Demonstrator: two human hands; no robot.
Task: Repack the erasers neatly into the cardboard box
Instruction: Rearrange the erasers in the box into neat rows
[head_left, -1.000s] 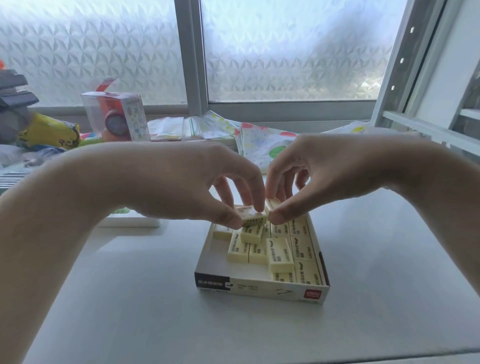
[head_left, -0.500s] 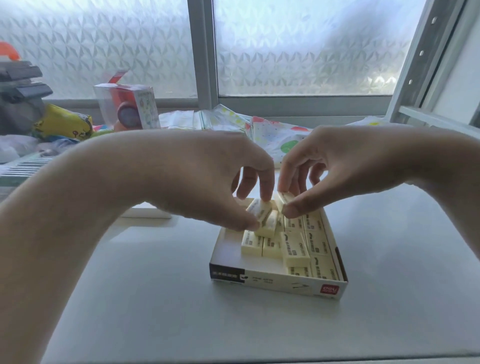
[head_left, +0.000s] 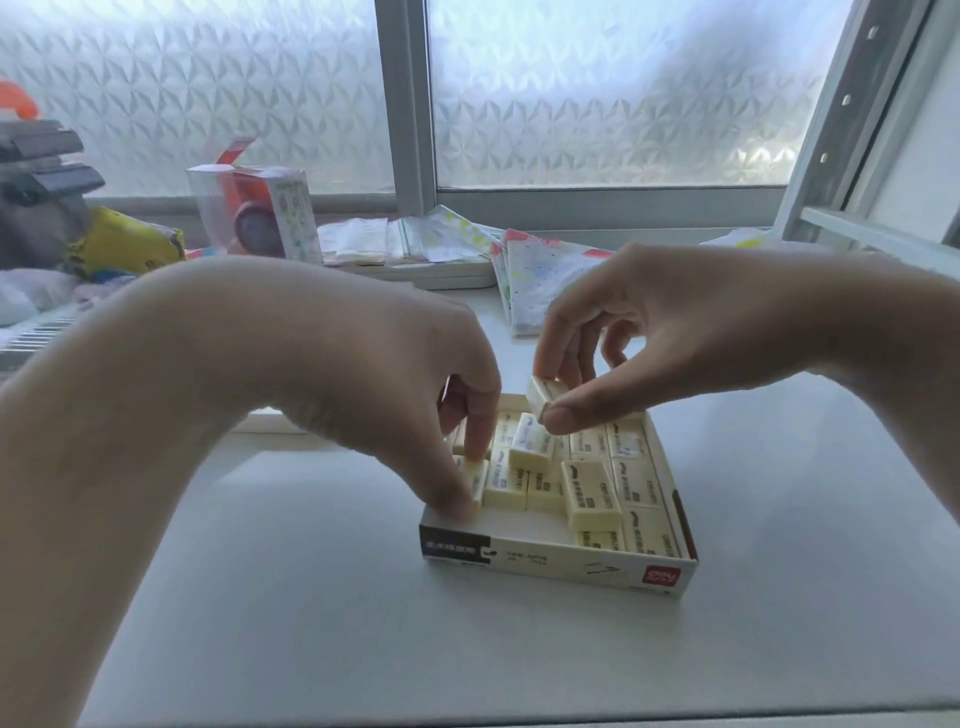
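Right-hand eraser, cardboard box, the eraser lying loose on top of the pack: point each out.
right-hand eraser (head_left: 540, 397): head view, on its exposed end face between the fingertips.
cardboard box (head_left: 561, 558): head view, on its near outer wall.
loose eraser on top (head_left: 592, 493): head view, on its printed top face.

Box (head_left: 558, 564) on table (head_left: 363, 623), erasers (head_left: 592, 493) inside. Left hand (head_left: 363, 364) pinches eraser at box's 9 o'clock; right hand (head_left: 649, 332) holds another above 12 o'clock.
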